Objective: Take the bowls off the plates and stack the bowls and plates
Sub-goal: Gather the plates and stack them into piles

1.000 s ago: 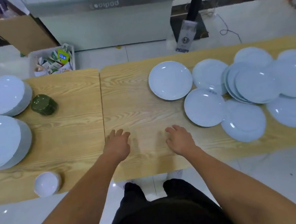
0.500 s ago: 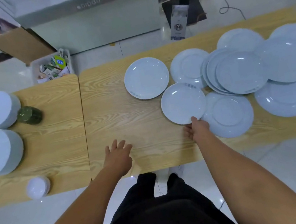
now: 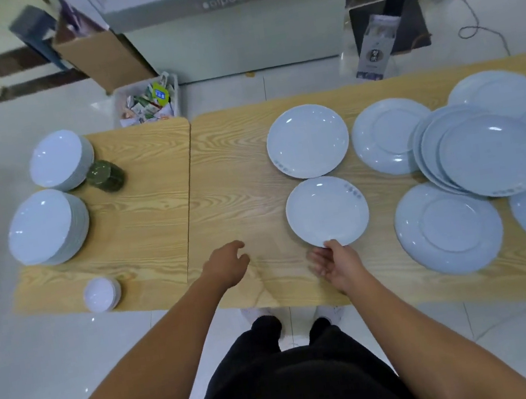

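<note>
Bright, even indoor light from above, with no hard shadows. Small white glints on the pale blue round plates (image 3: 307, 141) and on the glossy white floor tiles (image 3: 40, 362). Soft, short shadows under the rims of the plates along the right part of the light wooden table (image 3: 235, 183). Strong wide-angle bending: far edge of the table curved, corners of the view stretched. Upper left corner smeared with motion blur. Slight softness overall, fine wood grain a little washed. Bare forearms near the bottom edge large and somewhat blurred.
</note>
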